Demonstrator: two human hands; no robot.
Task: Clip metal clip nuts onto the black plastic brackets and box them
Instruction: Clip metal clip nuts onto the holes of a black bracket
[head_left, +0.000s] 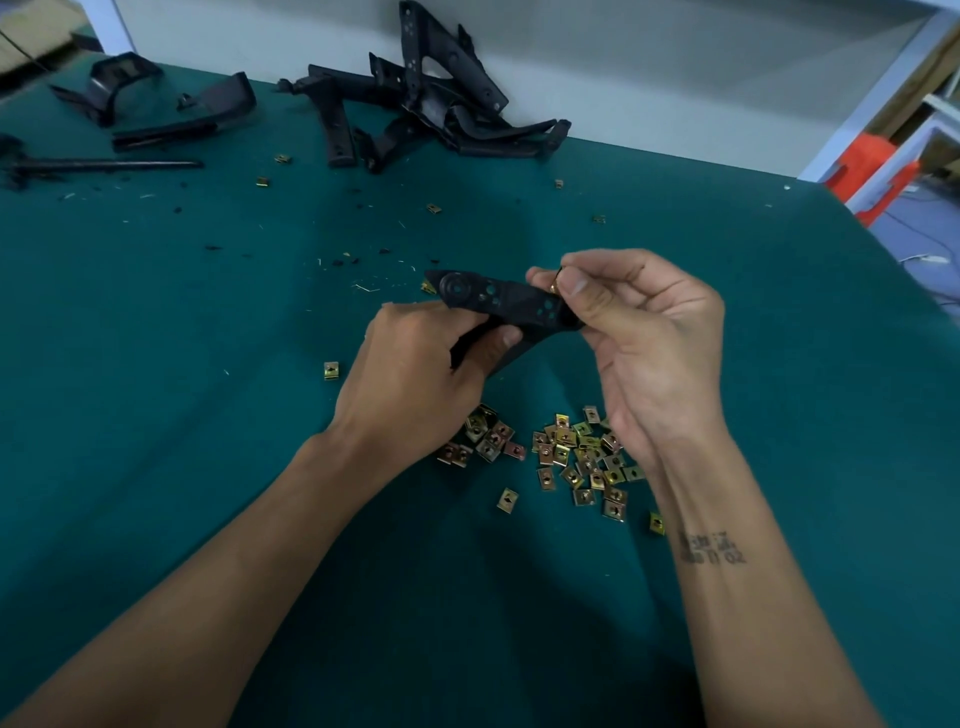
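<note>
My left hand (415, 369) grips the lower arm of a black plastic bracket (498, 299) held above the green table. The bracket's flat face with several round holes points up. My right hand (639, 332) pinches a small gold clip nut (555, 284) between thumb and forefinger at the bracket's right end. Whether the nut is seated on the bracket edge is hidden by my fingers. A loose heap of gold clip nuts (576, 457) lies on the table just below both hands.
A pile of black brackets (426, 104) leans against the grey wall at the back. More black parts (171, 111) lie at the back left. Single clip nuts (331, 370) are scattered over the green table (156, 364). Orange stools (867, 171) stand beyond the right edge.
</note>
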